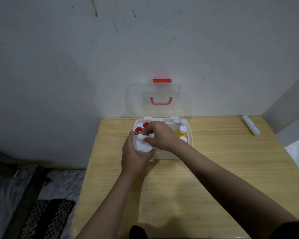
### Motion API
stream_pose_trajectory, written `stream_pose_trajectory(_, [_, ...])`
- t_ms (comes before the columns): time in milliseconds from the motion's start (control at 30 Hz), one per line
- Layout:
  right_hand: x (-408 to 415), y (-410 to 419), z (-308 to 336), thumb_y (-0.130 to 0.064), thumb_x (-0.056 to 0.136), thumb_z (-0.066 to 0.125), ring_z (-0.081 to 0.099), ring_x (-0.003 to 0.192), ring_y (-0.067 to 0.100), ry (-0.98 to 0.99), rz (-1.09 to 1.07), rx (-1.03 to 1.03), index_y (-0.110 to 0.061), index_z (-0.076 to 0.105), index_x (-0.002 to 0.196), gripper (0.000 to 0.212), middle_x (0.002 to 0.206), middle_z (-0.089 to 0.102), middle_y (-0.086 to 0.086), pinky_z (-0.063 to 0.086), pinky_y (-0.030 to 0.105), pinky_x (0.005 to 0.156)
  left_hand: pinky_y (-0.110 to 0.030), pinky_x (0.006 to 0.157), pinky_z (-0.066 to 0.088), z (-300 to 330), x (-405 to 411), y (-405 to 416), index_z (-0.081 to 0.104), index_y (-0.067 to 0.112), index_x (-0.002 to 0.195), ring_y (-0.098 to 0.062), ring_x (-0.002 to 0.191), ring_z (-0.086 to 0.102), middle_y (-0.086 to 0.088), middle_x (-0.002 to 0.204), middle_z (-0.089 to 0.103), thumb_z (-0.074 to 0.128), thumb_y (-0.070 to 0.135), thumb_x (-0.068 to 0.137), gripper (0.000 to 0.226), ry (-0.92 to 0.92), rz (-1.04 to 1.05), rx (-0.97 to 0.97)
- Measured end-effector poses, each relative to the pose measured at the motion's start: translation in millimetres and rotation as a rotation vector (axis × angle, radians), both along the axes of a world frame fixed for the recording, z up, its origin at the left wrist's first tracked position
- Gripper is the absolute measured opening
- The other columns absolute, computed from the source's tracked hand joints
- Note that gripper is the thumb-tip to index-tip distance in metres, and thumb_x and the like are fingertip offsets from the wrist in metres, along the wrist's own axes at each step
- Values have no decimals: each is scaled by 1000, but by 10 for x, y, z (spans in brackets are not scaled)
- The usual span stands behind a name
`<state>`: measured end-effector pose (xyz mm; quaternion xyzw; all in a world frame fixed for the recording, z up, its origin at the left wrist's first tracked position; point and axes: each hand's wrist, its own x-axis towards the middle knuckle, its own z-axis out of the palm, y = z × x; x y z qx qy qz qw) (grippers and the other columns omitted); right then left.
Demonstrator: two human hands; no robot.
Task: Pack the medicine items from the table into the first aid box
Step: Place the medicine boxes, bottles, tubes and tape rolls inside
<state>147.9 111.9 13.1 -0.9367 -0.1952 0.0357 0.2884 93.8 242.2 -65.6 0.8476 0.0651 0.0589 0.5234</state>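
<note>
The white first aid box [188, 135] stands open at the table's far middle, its clear lid [159, 100] with red handle leaning on the wall. Inside at the left are two red-cored tape rolls [138, 130], at the right a yellow bottle [180, 134] with a white cap. My left hand [135, 154] grips the box's front left corner. My right hand [160, 136] is inside the box, its fingers closed on a small white roll [140, 137] just below the tape rolls. What lies under my right hand is hidden.
A white tube [250, 125] lies at the table's far right corner, near the wall. The wooden table [205, 178] ends at the left, where bedding and a patterned mat [47, 218] lie on the floor. Walls close in behind and to the right.
</note>
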Motion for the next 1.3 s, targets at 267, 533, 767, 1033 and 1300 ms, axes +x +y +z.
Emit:
stream_pose_trajectory(267, [157, 82, -97, -22, 77, 73, 57, 85, 12, 89, 48, -62, -13, 72, 97, 22, 104, 70, 3, 41, 25, 69, -38, 106, 40, -27, -3, 14, 29, 29, 144, -14, 136, 36, 7, 149, 37, 77, 56, 57, 103, 10, 7, -1])
stream_pose_trajectory(533, [44, -930, 26, -19, 78, 73, 54, 65, 8, -231, -224, 259, -13, 72, 90, 13, 85, 68, 0, 39, 9, 64, -43, 103, 44, -68, -38, -8, 29, 38, 141, -12, 131, 40, 11, 144, 40, 81, 50, 60, 98, 16, 50, -9])
stream_pose_trajectory(767, [126, -2559, -529, -23, 85, 61, 64, 87, 31, -225, -754, 119, -5, 68, 105, 27, 102, 69, 17, 51, 38, 78, -47, 98, 49, -49, -61, -96, 29, 48, 137, -10, 126, 46, 13, 139, 43, 79, 48, 60, 92, 21, 94, -31])
stream_pose_trajectory(1033, [359, -3593, -963, -23, 86, 52, 52, 105, 46, 43, -936, -343, -16, 56, 125, 40, 117, 56, 25, 44, 50, 88, -40, 100, 45, 58, -87, -230, 28, 58, 127, -16, 129, 43, 6, 145, 40, 72, 58, 55, 84, 24, 110, 9])
stream_pose_trajectory(1300, [381, -3550, -1118, -15, 86, 54, 58, 100, 42, -32, -916, -12, -10, 56, 127, 41, 110, 61, 25, 49, 45, 83, -22, 91, 40, 12, -108, -485, 28, 29, 143, -7, 122, 42, 16, 135, 39, 80, 22, 73, 87, -11, 205, -12])
